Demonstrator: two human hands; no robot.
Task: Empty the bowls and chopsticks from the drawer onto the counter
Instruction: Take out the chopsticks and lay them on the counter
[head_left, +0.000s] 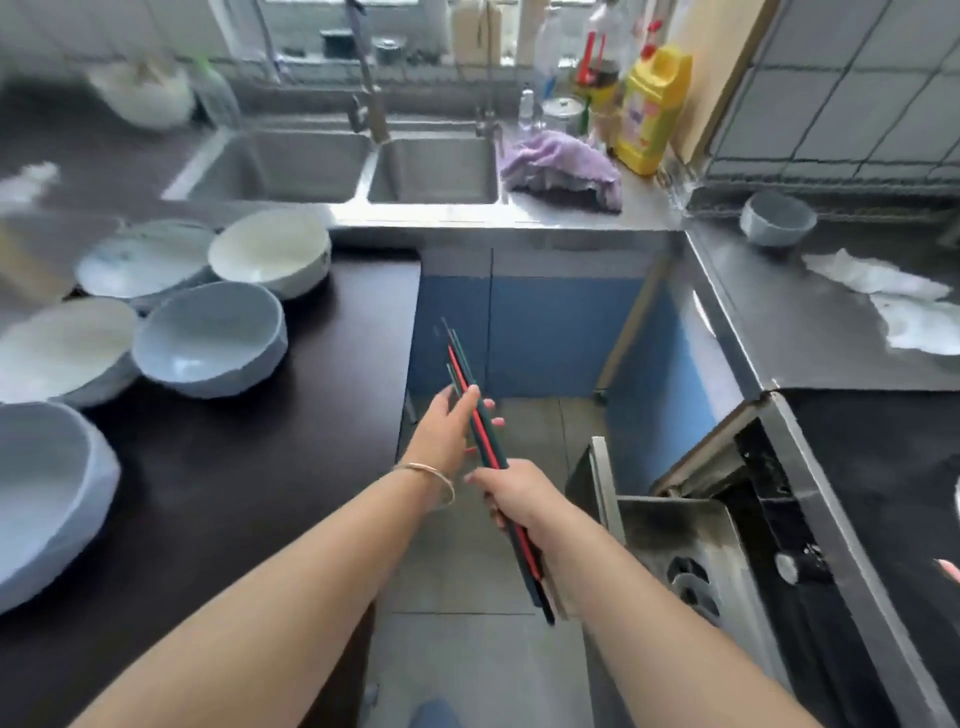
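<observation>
The dark desk (234, 467) on the left ends in a straight right edge that runs from near to far. Between that edge and the steel desk (779, 322) on the right lies a strip of tiled floor (467, 649), closed at the far end by blue cabinet doors (545, 332) under a double sink (353, 161). Both forearms reach out over this open strip.

The right hand (511, 493) grips a bundle of chopsticks (480, 436) around the middle, its fingers curled about them. The sticks are long and thin, dark green with one red among them, and they slant from near right to far left, with tips pointing toward the cabinet doors. The left hand (449, 426), with a thin bangle (431, 475) on its wrist, meets the same bundle farther up, thumb and fingers loosely closed around the sticks. The chopsticks hang in the air just right of the dark desk's edge, touching neither desk.

On the left part of the dark desk sits a cluster of bowls (208, 338), pale blue and white, rims up, packed close and some overlapping. They stand back from the right edge, leaving a bare dark band beside it. Another blue bowl (777, 217) stands alone on the far steel desk.

At near right a steel drawer (675, 530) stands pulled out into the floor strip, narrowing it.
</observation>
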